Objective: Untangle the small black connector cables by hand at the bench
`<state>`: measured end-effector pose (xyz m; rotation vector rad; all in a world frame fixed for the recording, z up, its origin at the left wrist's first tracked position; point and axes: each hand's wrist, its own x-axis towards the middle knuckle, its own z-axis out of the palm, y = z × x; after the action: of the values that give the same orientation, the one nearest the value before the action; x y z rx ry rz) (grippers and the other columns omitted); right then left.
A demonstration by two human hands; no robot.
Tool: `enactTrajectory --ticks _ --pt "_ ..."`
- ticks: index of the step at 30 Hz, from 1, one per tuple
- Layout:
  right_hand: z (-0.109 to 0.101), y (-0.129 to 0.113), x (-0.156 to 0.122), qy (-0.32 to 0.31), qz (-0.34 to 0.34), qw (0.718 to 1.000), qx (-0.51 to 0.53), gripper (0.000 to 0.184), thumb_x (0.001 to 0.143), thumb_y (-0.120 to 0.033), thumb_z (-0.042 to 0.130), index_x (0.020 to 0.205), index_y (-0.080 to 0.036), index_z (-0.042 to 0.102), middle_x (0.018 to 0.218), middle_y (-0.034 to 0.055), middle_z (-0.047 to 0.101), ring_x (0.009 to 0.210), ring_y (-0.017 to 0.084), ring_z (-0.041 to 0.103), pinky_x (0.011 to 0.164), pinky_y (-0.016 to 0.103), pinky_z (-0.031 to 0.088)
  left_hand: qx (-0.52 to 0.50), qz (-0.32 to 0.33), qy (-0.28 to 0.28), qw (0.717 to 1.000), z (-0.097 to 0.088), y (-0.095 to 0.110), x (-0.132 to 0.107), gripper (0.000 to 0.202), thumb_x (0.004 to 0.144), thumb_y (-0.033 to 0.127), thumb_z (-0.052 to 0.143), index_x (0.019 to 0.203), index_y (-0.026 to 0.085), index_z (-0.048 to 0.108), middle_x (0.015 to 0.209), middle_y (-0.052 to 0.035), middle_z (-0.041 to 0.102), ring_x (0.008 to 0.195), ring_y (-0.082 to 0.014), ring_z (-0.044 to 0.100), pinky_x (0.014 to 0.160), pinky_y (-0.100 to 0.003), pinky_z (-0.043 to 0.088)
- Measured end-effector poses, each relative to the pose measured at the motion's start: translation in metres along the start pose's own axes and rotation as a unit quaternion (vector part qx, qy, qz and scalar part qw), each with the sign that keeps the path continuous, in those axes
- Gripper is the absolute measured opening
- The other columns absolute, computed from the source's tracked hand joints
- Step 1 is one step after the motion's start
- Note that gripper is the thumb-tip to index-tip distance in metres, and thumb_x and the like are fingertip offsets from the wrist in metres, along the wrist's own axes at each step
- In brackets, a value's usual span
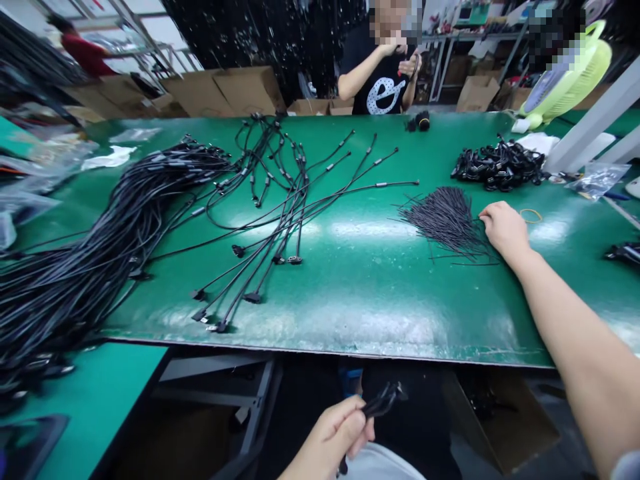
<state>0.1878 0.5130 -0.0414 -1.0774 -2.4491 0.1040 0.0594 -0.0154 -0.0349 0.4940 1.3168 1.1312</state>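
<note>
1. Left hand — grip clasping a folded black cable before the tabletop.
2. Right hand — grip pinched beside the thin black strips; cannot tell whether holding any.

Two bare hands; one folded black cable bundle; at least five loose black cables; one sheaf of long black cables; one pile of thin black strands; one large tangled black heap; one yellow rubber band; one lime-green fan.
</note>
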Motion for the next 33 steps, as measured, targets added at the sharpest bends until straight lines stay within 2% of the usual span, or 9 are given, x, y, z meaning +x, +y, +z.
enactTrajectory --ticks 7,12,15,19,23,26,28,31,33 --pt "0.000 -0.014 -0.006 0.020 -0.020 0.999 -0.017 0.023 0.096 -0.028 0.048 0.103 -0.017 0.067 0.113 0.0130 0.063 0.105 0.023 0.053 0.092 0.033 0.039 -0.042 0.000 0.001 0.999 0.003 -0.008 -0.005 0.059 0.085 0.073 0.052 0.075 0.014 0.055 0.055 0.0039 0.039 0.054 -0.0096 0.030 0.059 -0.026 0.022" --pt "-0.001 -0.035 -0.009 0.037 -0.006 0.998 -0.053 0.023 0.092 -0.024 0.050 0.089 -0.013 0.070 0.097 0.0144 0.065 0.090 0.025 0.055 0.083 0.036 0.039 -0.026 0.007 -0.017 1.000 0.010 -0.011 -0.008 0.059 0.086 0.072 0.050 0.077 0.014 0.056 0.056 0.0039 0.039 0.054 -0.0093 0.030 0.060 -0.027 0.022" --pt "-0.024 -0.039 -0.016 0.081 0.023 0.994 -0.071 0.027 0.093 -0.025 0.047 0.093 -0.010 0.070 0.103 0.0191 0.062 0.090 0.027 0.053 0.081 0.039 0.036 -0.059 0.015 0.002 0.998 0.010 -0.013 -0.011 0.057 0.087 0.070 0.052 0.077 0.014 0.054 0.055 0.0050 0.037 0.054 -0.0090 0.028 0.059 -0.027 0.021" --pt "-0.076 -0.055 -0.049 0.146 0.063 0.985 -0.067 0.035 0.098 -0.034 0.043 0.103 -0.011 0.069 0.107 0.0215 0.059 0.088 0.029 0.052 0.077 0.042 0.037 -0.124 0.038 0.037 0.991 0.006 -0.012 -0.012 0.051 0.088 0.064 0.056 0.077 0.014 0.053 0.055 0.0067 0.031 0.053 -0.0077 0.024 0.056 -0.026 0.018" --pt "-0.095 -0.127 -0.132 0.117 0.024 0.992 0.029 0.025 0.099 -0.036 0.048 0.102 -0.020 0.066 0.097 0.0118 0.064 0.088 0.026 0.057 0.081 0.040 0.044 -0.181 0.058 0.024 0.981 0.011 0.003 -0.008 0.043 0.091 0.056 0.057 0.093 0.013 0.057 0.057 0.0070 0.032 0.053 -0.0071 0.023 0.053 -0.025 0.018" --pt "-0.085 -0.206 -0.212 -0.049 -0.072 0.972 0.217 0.014 0.098 -0.032 0.054 0.096 -0.023 0.065 0.096 0.0045 0.065 0.087 0.021 0.062 0.080 0.034 0.048 -0.225 0.095 -0.005 0.970 0.015 0.017 0.000 0.054 0.090 0.051 0.061 0.128 0.015 0.050 0.058 0.0078 0.036 0.051 -0.0075 0.025 0.052 -0.024 0.019" --pt "-0.078 -0.247 -0.255 -0.137 -0.114 0.934 0.311 0.010 0.098 -0.026 0.055 0.097 -0.023 0.064 0.095 0.0045 0.065 0.085 0.020 0.062 0.076 0.034 0.049 -0.231 0.130 -0.026 0.964 0.011 0.021 0.006 0.052 0.090 0.049 0.060 0.127 0.012 0.054 0.060 0.0071 0.035 0.052 -0.0070 0.024 0.052 -0.024 0.019" --pt "-0.070 -0.276 -0.285 -0.114 -0.178 0.942 0.261 0.011 0.097 -0.019 0.055 0.105 -0.021 0.062 0.094 0.0069 0.065 0.080 0.021 0.062 0.072 0.036 0.049 -0.168 0.163 0.012 0.972 0.003 0.019 0.009 0.042 0.095 0.044 0.052 0.116 0.011 0.064 0.066 0.0036 0.040 0.055 -0.0075 0.031 0.054 -0.023 0.026" --pt "-0.066 -0.279 -0.284 -0.055 -0.285 0.943 0.161 0.018 0.095 -0.015 0.058 0.112 -0.021 0.062 0.099 0.0082 0.067 0.085 0.023 0.064 0.077 0.039 0.050 -0.055 0.194 0.075 0.977 -0.002 0.017 0.003 0.037 0.097 0.039 0.047 0.118 0.014 0.066 0.076 -0.0008 0.053 0.063 -0.0102 0.044 0.063 -0.025 0.037"
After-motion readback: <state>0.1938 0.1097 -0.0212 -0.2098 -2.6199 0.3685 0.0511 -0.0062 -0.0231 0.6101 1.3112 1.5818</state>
